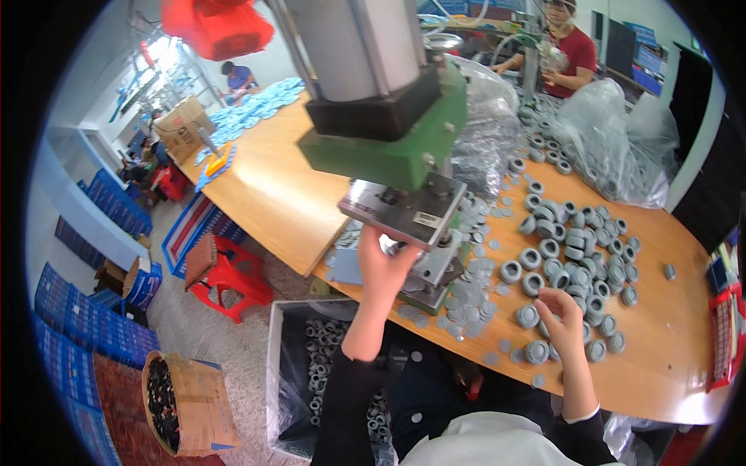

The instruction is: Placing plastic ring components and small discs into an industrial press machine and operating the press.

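Observation:
My left hand [381, 264] reaches in under the steel upper plate [404, 208] of a green bench press [381, 151]. Its thumb and fingers are spread around the space between the plates. The plate covers the fingertips, so any part held there is hidden. My right hand [563, 317] is over the near side of a heap of grey ring-shaped plastic parts [575, 241], fingers loosely bent and apart, with nothing visible in them. A grey round part [527, 316] lies just left of its fingertips. Thin grey discs [468, 293] are scattered beside the press base.
Clear plastic bags [614, 140] stand at the table's far right. Below the table edge is a lined bin [276, 373] holding grey rings. A red stool [241, 283] and a carton [198, 404] stand left. A co-worker [575, 54] sits at another machine behind; another person [238, 79] is far left.

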Demonstrator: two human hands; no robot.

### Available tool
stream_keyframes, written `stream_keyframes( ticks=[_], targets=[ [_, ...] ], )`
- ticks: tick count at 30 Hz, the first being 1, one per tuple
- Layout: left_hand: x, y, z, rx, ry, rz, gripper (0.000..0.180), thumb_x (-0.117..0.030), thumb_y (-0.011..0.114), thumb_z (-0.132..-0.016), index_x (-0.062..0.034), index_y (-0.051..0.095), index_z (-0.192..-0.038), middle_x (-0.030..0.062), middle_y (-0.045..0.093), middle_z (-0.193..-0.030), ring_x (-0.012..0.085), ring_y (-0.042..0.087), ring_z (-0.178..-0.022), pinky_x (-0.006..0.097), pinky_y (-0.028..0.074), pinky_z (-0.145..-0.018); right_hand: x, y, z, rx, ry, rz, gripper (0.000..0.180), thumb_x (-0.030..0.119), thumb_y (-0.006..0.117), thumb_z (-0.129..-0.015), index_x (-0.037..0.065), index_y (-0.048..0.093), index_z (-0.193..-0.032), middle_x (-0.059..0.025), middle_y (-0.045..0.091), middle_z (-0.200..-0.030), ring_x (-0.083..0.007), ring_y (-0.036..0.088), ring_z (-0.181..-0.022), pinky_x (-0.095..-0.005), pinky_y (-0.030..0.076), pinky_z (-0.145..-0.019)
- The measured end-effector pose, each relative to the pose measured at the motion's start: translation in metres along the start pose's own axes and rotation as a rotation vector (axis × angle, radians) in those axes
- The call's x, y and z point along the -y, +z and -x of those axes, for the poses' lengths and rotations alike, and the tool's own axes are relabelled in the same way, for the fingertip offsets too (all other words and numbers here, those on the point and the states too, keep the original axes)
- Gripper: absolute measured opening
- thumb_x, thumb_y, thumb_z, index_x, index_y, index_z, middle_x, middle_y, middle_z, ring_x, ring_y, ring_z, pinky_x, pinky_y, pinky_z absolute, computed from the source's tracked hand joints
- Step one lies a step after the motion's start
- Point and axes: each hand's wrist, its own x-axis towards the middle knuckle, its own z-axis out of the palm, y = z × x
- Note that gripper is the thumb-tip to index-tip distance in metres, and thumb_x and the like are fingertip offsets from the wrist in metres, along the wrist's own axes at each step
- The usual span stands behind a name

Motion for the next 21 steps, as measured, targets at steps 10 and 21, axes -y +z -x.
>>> stream_keyframes(
  ticks=[10, 21],
  targets=[
    [0.023, 0.015, 0.038, -0.269, -0.033, -0.203, 0.035, -0.01, 0.071, -0.078, 0.0033, 0.056, -0.108, 0.0113, 0.06, -0.103, 0.0181, 0.057, -0.092, 0.03, 0.044, -0.082, -0.019, -0.008, -0.015, 0.241, -0.223, 0.664, 0.047, 0.022, 0.077, -0.064, 0.0, 0.06, -0.102, -0.0168, 0.059, -0.092, -0.0337, 0.058, -0.09, -0.0414, 0.047, -0.079],
    [0.09, -0.144, 0.142, -0.349, -0.303, -0.862, 0.04, -0.016, 0.064, -0.084, 0.0063, 0.05, -0.114, 0.0208, 0.049, -0.119, 0.0355, 0.046, -0.113, 0.042, 0.035, -0.098, 0.004, 0.014, -0.021, 0.236, -0.293, 0.408, 0.055, 0.012, 0.077, -0.064, 0.002, 0.056, -0.114, -0.014, 0.057, -0.103, -0.032, 0.057, -0.093, -0.0389, 0.047, -0.08]
  ],
)
